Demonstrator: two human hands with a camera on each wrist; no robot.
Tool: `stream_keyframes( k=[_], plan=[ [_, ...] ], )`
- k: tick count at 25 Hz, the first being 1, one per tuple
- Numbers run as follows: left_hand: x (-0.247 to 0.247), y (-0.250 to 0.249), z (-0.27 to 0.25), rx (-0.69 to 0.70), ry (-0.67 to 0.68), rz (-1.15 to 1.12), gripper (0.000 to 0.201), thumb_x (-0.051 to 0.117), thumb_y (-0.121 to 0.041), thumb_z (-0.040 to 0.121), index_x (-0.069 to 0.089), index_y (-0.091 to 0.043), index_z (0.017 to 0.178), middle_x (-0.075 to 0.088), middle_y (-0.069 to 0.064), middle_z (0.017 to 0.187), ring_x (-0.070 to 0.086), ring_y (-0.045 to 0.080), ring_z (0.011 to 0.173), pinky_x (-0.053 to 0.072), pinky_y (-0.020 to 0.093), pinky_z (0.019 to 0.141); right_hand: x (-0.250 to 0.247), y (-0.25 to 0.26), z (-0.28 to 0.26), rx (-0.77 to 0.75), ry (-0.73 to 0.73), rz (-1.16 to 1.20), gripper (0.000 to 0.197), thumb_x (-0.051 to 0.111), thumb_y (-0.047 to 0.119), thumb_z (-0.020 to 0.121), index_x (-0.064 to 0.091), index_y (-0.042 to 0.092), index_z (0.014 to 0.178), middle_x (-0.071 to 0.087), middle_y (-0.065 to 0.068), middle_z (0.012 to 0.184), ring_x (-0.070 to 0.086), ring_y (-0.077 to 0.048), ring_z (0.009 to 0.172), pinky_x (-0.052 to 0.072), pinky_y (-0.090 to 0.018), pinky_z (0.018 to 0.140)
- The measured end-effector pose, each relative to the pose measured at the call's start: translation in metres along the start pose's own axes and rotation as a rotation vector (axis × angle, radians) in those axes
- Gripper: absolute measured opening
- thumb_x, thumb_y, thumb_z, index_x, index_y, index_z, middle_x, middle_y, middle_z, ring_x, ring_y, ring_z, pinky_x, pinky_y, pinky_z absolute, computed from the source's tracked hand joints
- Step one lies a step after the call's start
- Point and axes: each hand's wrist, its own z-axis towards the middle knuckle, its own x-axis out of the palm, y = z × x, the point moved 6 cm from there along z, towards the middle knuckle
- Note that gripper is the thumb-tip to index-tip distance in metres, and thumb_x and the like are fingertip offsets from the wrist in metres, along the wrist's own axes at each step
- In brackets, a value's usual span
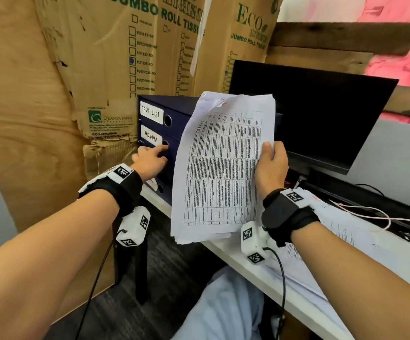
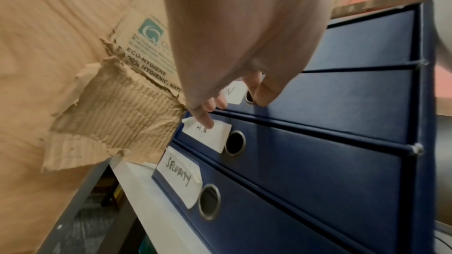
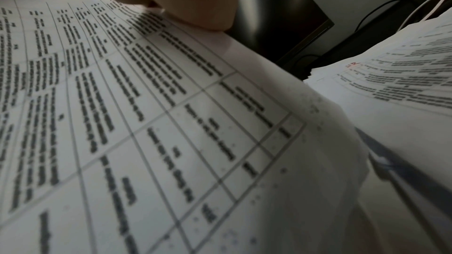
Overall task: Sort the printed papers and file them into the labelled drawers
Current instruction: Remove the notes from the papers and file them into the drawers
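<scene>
A dark blue drawer unit [image 1: 181, 114] stands on the white desk's left end. Its labels read TASK LIST [image 1: 151, 112], ADMIN [image 1: 151, 137], H.R [image 2: 208, 133] and SECURITY [image 2: 178, 177]; all drawers look closed. My left hand [image 1: 159, 153] is at the ADMIN drawer [image 2: 342, 92], index finger in its round pull hole [image 2: 249, 98] and thumb on the front beside it. A smaller finger touches the H.R label. My right hand [image 1: 270, 163] grips a stack of printed table sheets [image 1: 221, 168] by its right edge, thumb on top, upright before the drawers and hiding their right half.
More printed papers [image 1: 341, 231] lie on the desk [image 1: 235, 251] under my right forearm. A dark monitor [image 1: 321, 114] stands behind, with cables [image 1: 370, 214] to the right. Torn cardboard boxes [image 1: 76, 69] stand close against the drawer unit's left side. My knee [image 1: 223, 310] is below the desk edge.
</scene>
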Motion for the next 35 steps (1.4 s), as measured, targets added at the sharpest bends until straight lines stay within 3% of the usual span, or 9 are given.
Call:
stream_keyframes(
  k=[8, 11, 14, 19, 23, 26, 29, 32, 35],
  plan=[
    [-0.089, 0.030, -0.045, 0.005, 0.089, -0.061, 0.011, 0.060, -0.031, 0.093, 0.066, -0.036, 0.100, 0.037, 0.001, 0.129, 0.028, 0.021, 0.135, 0.017, 0.029, 0.117, 0.019, 0.048, 0.012, -0.079, -0.016, 0.034, 0.021, 0.041, 0.022, 0.103, 0.045, 0.011, 0.085, 0.044, 0.011, 0.066, 0.039, 0.002, 0.055, 0.031, -0.016, 0.052],
    [-0.120, 0.029, -0.071, 0.020, 0.191, -0.045, 0.027, 0.061, -0.023, 0.092, 0.066, -0.013, 0.116, 0.046, -0.003, 0.120, 0.042, 0.008, 0.116, 0.029, 0.011, 0.095, 0.037, 0.072, 0.016, -0.082, 0.014, 0.041, 0.019, 0.042, 0.024, 0.102, 0.048, 0.012, 0.088, 0.050, 0.009, 0.072, 0.045, -0.005, 0.064, 0.028, -0.022, 0.061],
    [-0.142, 0.036, -0.094, 0.005, 0.341, -0.030, 0.052, 0.079, -0.058, 0.063, 0.068, -0.022, 0.100, 0.065, -0.024, 0.104, 0.055, -0.012, 0.091, 0.035, -0.004, 0.071, 0.057, 0.101, 0.017, -0.103, 0.035, 0.021, 0.021, 0.040, 0.027, 0.102, 0.052, 0.012, 0.094, 0.055, 0.002, 0.086, 0.049, -0.019, 0.079, 0.027, -0.025, 0.063],
    [-0.174, 0.037, -0.104, 0.037, 0.303, 0.106, 0.059, 0.081, -0.066, 0.052, 0.068, -0.042, 0.104, 0.062, -0.021, 0.120, 0.054, -0.006, 0.109, 0.039, 0.014, 0.091, 0.091, 0.149, 0.015, -0.052, 0.056, 0.055, 0.023, 0.037, 0.026, 0.104, 0.044, 0.011, 0.088, 0.050, -0.003, 0.086, 0.043, -0.023, 0.079, 0.022, -0.024, 0.058],
    [-0.199, 0.023, -0.120, 0.218, 0.336, -0.271, 0.096, 0.086, -0.067, 0.039, 0.063, -0.024, 0.122, 0.064, -0.007, 0.127, 0.058, 0.007, 0.119, 0.048, 0.023, 0.099, 0.109, 0.158, 0.008, 0.059, 0.069, 0.057, 0.026, 0.032, 0.027, 0.105, 0.051, 0.009, 0.107, 0.043, -0.003, 0.093, 0.038, -0.020, 0.083, 0.023, -0.023, 0.065],
    [-0.210, 0.032, -0.128, 0.137, 0.310, -0.544, 0.081, 0.093, -0.050, 0.043, 0.071, -0.015, 0.112, 0.069, 0.011, 0.117, 0.067, 0.022, 0.107, 0.055, 0.027, 0.086, 0.127, 0.146, -0.006, 0.172, 0.242, 0.060, 0.037, 0.034, 0.022, 0.104, 0.047, 0.000, 0.131, 0.051, -0.008, 0.108, 0.050, -0.019, 0.096, 0.035, -0.022, 0.071],
    [-0.225, 0.055, -0.127, -0.006, 0.151, -0.502, 0.054, 0.092, -0.030, 0.050, 0.074, -0.008, 0.096, 0.073, 0.014, 0.103, 0.072, 0.013, 0.086, 0.056, 0.018, 0.071, 0.150, 0.127, -0.024, 0.317, 0.570, 0.120, 0.031, 0.046, 0.014, 0.098, 0.055, -0.001, 0.123, 0.063, -0.014, 0.114, 0.063, -0.029, 0.109, 0.056, -0.032, 0.080],
    [-0.247, 0.073, -0.125, -0.150, -0.095, -0.596, 0.015, 0.066, -0.013, 0.081, 0.067, -0.003, 0.092, 0.074, 0.011, 0.087, 0.071, 0.006, 0.070, 0.054, 0.013, 0.061, 0.150, 0.117, -0.043, 0.498, 0.790, 0.184, 0.007, 0.056, 0.004, 0.095, 0.060, 0.006, 0.090, 0.070, -0.005, 0.066, 0.070, -0.014, 0.063, 0.058, -0.024, 0.054],
    [-0.260, 0.083, -0.121, -0.257, -0.257, -0.709, 0.009, 0.053, -0.011, 0.094, 0.059, -0.006, 0.090, 0.073, 0.001, 0.068, 0.069, 0.001, 0.060, 0.051, 0.009, 0.054, 0.141, 0.111, -0.071, 0.632, 1.071, 0.001, 0.011, 0.060, 0.009, 0.093, 0.060, 0.004, 0.084, 0.068, -0.006, 0.056, 0.062, -0.005, 0.042, 0.052, -0.013, 0.049]
  ],
)
